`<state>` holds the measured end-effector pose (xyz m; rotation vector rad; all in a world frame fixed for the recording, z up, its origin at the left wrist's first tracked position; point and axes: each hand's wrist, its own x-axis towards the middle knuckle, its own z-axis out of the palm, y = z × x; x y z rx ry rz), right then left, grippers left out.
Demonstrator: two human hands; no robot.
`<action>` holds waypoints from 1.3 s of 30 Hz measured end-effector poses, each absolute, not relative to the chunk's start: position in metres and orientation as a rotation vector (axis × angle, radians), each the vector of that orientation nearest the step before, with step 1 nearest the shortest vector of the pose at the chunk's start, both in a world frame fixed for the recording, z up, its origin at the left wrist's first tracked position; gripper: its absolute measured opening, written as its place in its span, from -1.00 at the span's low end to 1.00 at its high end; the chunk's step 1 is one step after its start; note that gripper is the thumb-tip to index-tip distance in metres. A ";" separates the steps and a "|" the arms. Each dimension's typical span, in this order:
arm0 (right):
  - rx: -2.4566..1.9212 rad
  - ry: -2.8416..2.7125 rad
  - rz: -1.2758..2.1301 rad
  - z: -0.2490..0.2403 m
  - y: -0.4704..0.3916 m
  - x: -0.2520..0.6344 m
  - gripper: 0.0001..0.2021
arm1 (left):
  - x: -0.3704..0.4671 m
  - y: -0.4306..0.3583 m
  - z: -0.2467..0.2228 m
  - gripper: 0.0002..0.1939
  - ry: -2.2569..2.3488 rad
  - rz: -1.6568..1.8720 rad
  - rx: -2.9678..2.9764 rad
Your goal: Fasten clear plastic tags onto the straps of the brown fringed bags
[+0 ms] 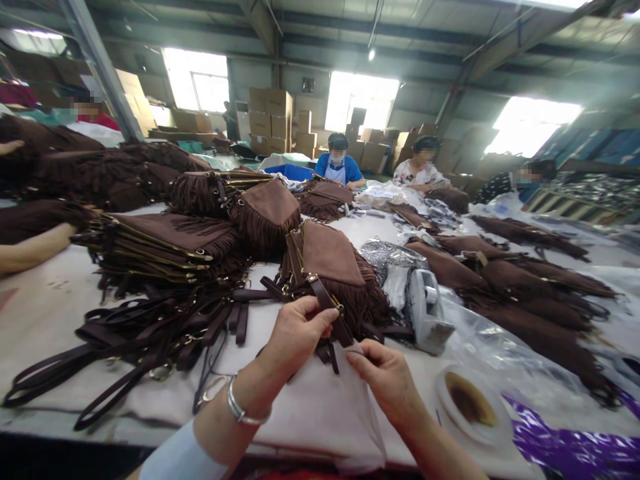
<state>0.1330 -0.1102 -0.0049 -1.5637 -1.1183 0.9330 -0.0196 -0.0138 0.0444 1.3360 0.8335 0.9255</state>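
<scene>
Your left grip [296, 332] pinching a flat dark-brown leather strap [322, 293], your right grip [385, 373] pinching sheer whitish film [358, 387], a brown fringed suede-like bag [333, 253] just beyond both

Bright windows [361, 99] shine below ceiling beams [260, 25].

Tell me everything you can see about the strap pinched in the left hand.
The strap is flat, dark brown and leather-looking, with gold-toned metal near its upper end and more at the grip. It slants down to the right, in front of a fringed brown bag. The left hand pinches it between thumb and fingers. Thin clear plastic, held in the right hand, is by its lower end; whether they touch is unclear.
</scene>
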 end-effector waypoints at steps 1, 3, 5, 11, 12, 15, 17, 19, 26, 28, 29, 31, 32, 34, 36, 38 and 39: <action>-1.554 -1.107 0.940 -0.004 -0.110 0.133 -0.74 | -0.019 -0.014 0.044 -0.79 0.832 0.923 1.336; -1.516 -1.082 0.960 -0.002 -0.111 0.132 -0.73 | -0.016 -0.013 0.043 -0.79 0.828 0.905 1.332; -1.456 -1.062 1.001 -0.002 -0.110 0.132 -0.71 | -0.013 -0.013 0.042 -0.80 0.826 0.886 1.337; -1.337 -0.947 1.113 -0.003 -0.102 0.135 -0.65 | -0.006 -0.019 0.024 -0.80 0.786 0.793 1.338; -1.347 -0.930 1.119 -0.003 -0.100 0.135 -0.64 | -0.005 -0.019 0.020 -0.79 0.780 0.749 1.313; -1.367 -0.914 1.140 -0.001 -0.096 0.136 -0.62 | -0.009 -0.014 0.009 -0.71 0.777 0.672 1.157; -1.354 -0.918 1.189 0.001 -0.095 0.134 -0.62 | -0.013 -0.002 0.008 -0.68 0.761 0.658 0.962; -1.349 -0.931 1.232 0.002 -0.096 0.131 -0.62 | -0.017 0.012 0.010 -0.67 0.750 0.663 0.761; -1.559 -1.038 0.966 0.008 -0.077 0.122 -0.59 | -0.003 0.035 0.013 -0.93 0.755 0.824 0.595; -1.624 -1.134 0.788 0.012 -0.066 0.123 -0.63 | 0.001 0.033 0.013 -0.95 0.765 0.850 0.587; -1.645 -1.179 0.705 0.013 -0.060 0.123 -0.65 | 0.003 0.031 0.012 -0.95 0.775 0.865 0.580; -1.663 -1.245 0.583 0.017 -0.047 0.122 -0.67 | 0.003 0.028 0.011 -0.95 0.796 0.887 0.565; -1.666 -1.263 0.546 0.018 -0.041 0.122 -0.68 | 0.003 0.028 0.011 -0.94 0.800 0.899 0.558; -1.669 -1.290 0.505 0.020 -0.030 0.119 -0.69 | 0.001 0.028 0.010 -0.94 0.797 0.916 0.543; -1.657 -1.306 0.530 0.021 -0.022 0.115 -0.67 | -0.003 0.029 0.010 -0.95 0.795 0.931 0.526; -1.610 -1.307 0.639 0.022 -0.020 0.112 -0.62 | -0.007 0.031 0.010 -0.94 0.791 0.939 0.507; -1.566 -1.303 0.714 0.021 -0.022 0.111 -0.59 | -0.008 0.032 0.010 -0.94 0.787 0.942 0.502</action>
